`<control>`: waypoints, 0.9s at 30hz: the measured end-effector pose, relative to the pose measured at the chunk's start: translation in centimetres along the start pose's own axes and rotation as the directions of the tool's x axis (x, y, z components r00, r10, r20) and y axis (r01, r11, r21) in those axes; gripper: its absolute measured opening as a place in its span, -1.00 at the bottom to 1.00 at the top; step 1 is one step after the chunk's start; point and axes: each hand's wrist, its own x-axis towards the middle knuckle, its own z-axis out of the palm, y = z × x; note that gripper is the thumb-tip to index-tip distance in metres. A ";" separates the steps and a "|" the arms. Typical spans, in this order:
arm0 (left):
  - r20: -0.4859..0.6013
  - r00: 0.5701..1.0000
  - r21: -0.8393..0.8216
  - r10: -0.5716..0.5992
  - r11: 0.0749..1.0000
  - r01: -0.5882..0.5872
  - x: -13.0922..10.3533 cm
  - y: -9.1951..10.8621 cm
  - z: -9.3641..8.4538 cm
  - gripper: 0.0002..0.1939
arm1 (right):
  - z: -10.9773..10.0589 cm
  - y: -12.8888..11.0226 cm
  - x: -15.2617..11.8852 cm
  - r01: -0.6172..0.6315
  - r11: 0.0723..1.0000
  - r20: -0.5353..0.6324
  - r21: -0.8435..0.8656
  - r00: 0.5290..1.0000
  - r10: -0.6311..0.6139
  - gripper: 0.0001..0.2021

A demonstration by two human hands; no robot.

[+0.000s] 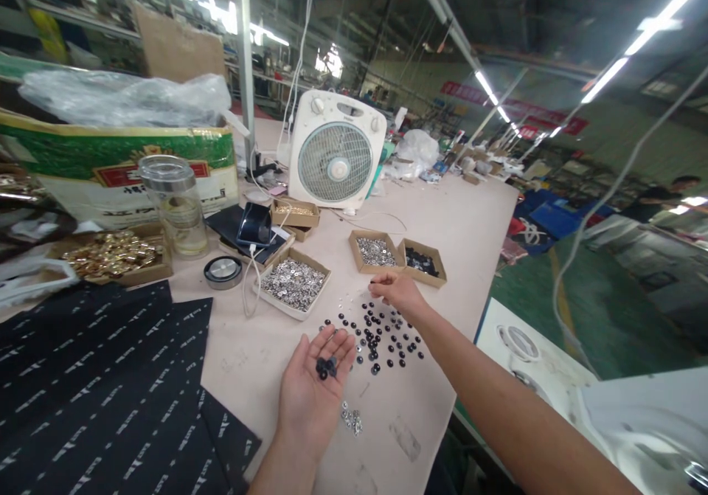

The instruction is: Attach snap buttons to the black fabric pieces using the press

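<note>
My left hand (315, 388) is palm up and cupped, with several black snap buttons (326, 367) lying in it. My right hand (395, 292) reaches over the table, thumb and fingertips pinched together on what looks like a small black snap button (372, 282). Below and around it, many loose black snap buttons (376, 336) are spread on the tabletop. Just beyond my right hand stand a cardboard box of silver metal snap parts (376, 251) and a box of black pieces (421, 262). A small pile of silver snap parts (352, 419) lies to the right of my left wrist.
A larger box of silver parts (293, 285) stands left of centre, near a phone (254, 223) on a cable. Further left are a glass jar (180, 211), gold fittings (113, 253) and black printed sheets (105, 392). A box fan (337, 152) stands behind.
</note>
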 end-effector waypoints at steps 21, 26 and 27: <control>-0.013 1.000 0.016 -0.018 1.000 0.018 -0.1 -0.2 -0.2 -0.63 | 0.4 1.3 2.4 0.054 0.972 0.202 -0.228 0.979 -0.007 -0.86; -0.014 1.000 0.011 -0.021 1.000 0.021 -0.1 -0.2 -0.1 -0.63 | 0.7 1.4 2.7 0.030 0.961 0.197 -0.274 0.980 0.026 -0.88; -0.021 1.000 0.012 -0.020 1.000 0.020 -0.1 -0.2 -0.1 -0.62 | 0.7 1.3 2.8 0.021 0.959 0.198 -0.283 0.979 0.037 -0.88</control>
